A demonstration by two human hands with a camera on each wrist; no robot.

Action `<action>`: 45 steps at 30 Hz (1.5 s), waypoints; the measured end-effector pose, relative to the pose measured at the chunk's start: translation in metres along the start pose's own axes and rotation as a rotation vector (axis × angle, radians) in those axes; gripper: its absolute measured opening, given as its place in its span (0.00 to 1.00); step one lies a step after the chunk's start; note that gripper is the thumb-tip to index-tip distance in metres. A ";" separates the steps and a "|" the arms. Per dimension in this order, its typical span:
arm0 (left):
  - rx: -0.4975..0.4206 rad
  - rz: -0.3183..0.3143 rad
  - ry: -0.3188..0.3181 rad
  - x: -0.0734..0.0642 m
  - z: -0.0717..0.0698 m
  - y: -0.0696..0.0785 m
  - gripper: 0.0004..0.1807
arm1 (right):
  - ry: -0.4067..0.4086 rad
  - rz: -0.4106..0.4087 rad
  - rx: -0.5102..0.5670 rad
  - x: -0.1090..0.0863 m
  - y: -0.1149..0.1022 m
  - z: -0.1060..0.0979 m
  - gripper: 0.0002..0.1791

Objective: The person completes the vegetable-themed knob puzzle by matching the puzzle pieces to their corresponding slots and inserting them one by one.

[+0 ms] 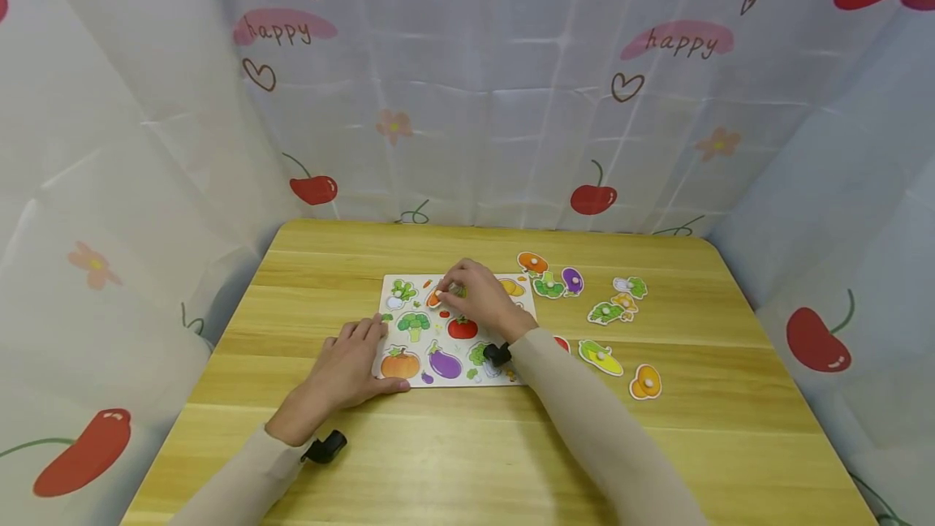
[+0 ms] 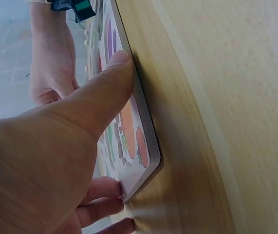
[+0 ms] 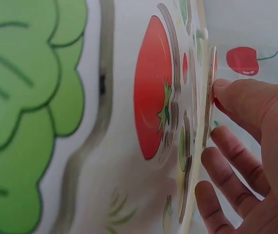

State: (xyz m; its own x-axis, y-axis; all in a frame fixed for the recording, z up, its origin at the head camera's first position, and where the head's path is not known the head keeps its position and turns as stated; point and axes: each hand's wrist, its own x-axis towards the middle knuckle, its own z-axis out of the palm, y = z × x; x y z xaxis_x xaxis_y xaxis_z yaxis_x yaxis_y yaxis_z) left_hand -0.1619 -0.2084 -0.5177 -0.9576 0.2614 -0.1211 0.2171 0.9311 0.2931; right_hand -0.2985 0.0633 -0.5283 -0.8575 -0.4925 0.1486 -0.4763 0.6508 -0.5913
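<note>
A wooden vegetable puzzle board [image 1: 438, 331] lies on the table, printed with a tomato, broccoli, pumpkin and eggplant. My left hand [image 1: 351, 364] rests at its near left corner, thumb [image 2: 107, 83] stretched along the near edge and fingers spread by the left side. Over the board's far part, my right hand [image 1: 478, 295] pinches an orange puzzle piece [image 1: 434, 299] between thumb and forefinger. In the right wrist view that piece [image 3: 209, 92] appears edge-on by the thumb, beyond the tomato print [image 3: 152, 87]; its full shape is hidden.
Loose knobbed pieces lie right of the board: a pumpkin [image 1: 532, 263], a broccoli [image 1: 548, 286], an eggplant [image 1: 573, 282], a corn [image 1: 601, 357], an orange-yellow piece [image 1: 646, 382] and several others. Printed curtains [image 1: 467, 104] surround the wooden table [image 1: 453, 461].
</note>
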 end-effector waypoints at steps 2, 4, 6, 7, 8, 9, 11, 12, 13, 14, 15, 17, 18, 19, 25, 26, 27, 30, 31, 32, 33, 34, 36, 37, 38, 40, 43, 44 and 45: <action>0.001 0.000 0.001 0.000 0.000 0.000 0.64 | -0.009 0.012 -0.003 0.003 -0.001 0.001 0.06; 0.001 0.002 0.003 0.000 0.000 0.000 0.64 | -0.019 0.030 -0.005 0.005 -0.001 0.002 0.07; 0.002 0.004 0.004 0.001 0.001 0.000 0.64 | -0.027 0.051 -0.005 0.006 -0.001 0.004 0.07; 0.002 0.004 0.005 0.001 0.001 0.000 0.64 | -0.029 0.060 -0.003 0.006 -0.001 0.004 0.07; 0.003 0.005 0.004 0.001 0.001 0.000 0.64 | -0.029 0.068 0.000 0.007 -0.001 0.005 0.07; 0.003 0.004 0.004 0.002 0.002 0.000 0.64 | -0.029 0.074 0.000 0.007 0.000 0.005 0.07; 0.002 0.003 0.005 0.002 0.002 0.000 0.64 | -0.027 0.088 -0.001 0.008 -0.001 0.006 0.07; 0.002 0.005 0.005 0.002 0.001 0.000 0.64 | -0.025 0.094 -0.004 0.008 -0.001 0.006 0.07; 0.002 0.005 0.006 0.002 0.001 0.001 0.65 | -0.023 0.099 -0.007 0.009 -0.001 0.006 0.07; 0.003 0.006 0.007 0.002 0.001 0.001 0.65 | -0.022 0.105 -0.010 0.009 -0.002 0.006 0.07; 0.003 0.007 0.008 0.002 0.000 0.001 0.65 | -0.023 0.110 -0.014 0.009 -0.003 0.006 0.06; 0.005 0.010 0.008 0.002 0.000 0.001 0.64 | -0.024 0.121 -0.020 0.010 -0.004 0.006 0.06; 0.007 0.011 0.008 0.003 0.000 0.001 0.64 | -0.023 0.124 -0.023 0.011 -0.004 0.006 0.06; 0.008 0.011 0.008 0.003 0.000 0.001 0.64 | -0.023 0.127 -0.023 0.011 -0.005 0.007 0.05; 0.009 0.013 0.008 0.006 0.000 0.000 0.64 | -0.013 0.129 -0.023 0.013 -0.004 0.008 0.05; 0.011 0.015 0.008 0.006 0.000 0.000 0.64 | -0.013 0.126 -0.025 0.013 -0.004 0.008 0.06; 0.010 0.012 0.006 0.006 0.000 0.000 0.64 | -0.014 0.122 -0.029 0.014 -0.004 0.009 0.06; 0.006 0.009 0.003 0.005 0.001 0.000 0.65 | -0.011 0.116 -0.038 0.014 -0.004 0.010 0.06; 0.004 0.007 0.003 0.005 0.001 0.000 0.65 | -0.008 0.117 -0.040 0.014 -0.004 0.010 0.05; 0.003 0.005 0.004 0.005 0.001 0.000 0.65 | -0.005 0.116 -0.041 0.014 -0.005 0.011 0.05; -0.001 0.002 0.003 0.004 0.000 0.000 0.65 | -0.003 0.116 -0.045 0.014 -0.005 0.011 0.05; 0.000 0.003 0.004 0.004 0.000 0.001 0.65 | -0.001 0.115 -0.047 0.014 -0.005 0.012 0.05; 0.000 0.004 0.006 0.002 0.000 0.001 0.65 | 0.001 0.113 -0.050 0.014 -0.006 0.012 0.05; -0.001 0.002 0.005 0.002 0.000 0.001 0.65 | 0.002 0.110 -0.054 0.014 -0.006 0.013 0.05; 0.000 0.002 0.005 0.001 0.000 0.001 0.65 | 0.001 0.107 -0.056 0.013 -0.006 0.013 0.05; 0.003 0.006 0.007 0.001 0.000 0.001 0.65 | 0.000 0.103 -0.063 0.013 -0.006 0.014 0.05; 0.003 0.004 0.005 0.001 0.001 0.002 0.65 | 0.000 0.100 -0.080 0.011 -0.006 0.014 0.05; 0.004 0.005 0.005 0.001 0.001 0.002 0.65 | -0.001 0.100 -0.081 0.011 -0.006 0.014 0.05; 0.004 0.006 0.006 0.001 0.001 0.002 0.65 | -0.001 0.100 -0.083 0.011 -0.006 0.014 0.05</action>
State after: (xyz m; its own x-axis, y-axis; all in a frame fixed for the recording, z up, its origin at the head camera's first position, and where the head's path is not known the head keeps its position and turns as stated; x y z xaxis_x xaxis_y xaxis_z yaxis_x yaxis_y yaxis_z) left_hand -0.1618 -0.2061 -0.5181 -0.9574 0.2652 -0.1141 0.2232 0.9306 0.2902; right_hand -0.3020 0.0461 -0.5345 -0.9013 -0.4233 0.0917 -0.4031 0.7422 -0.5355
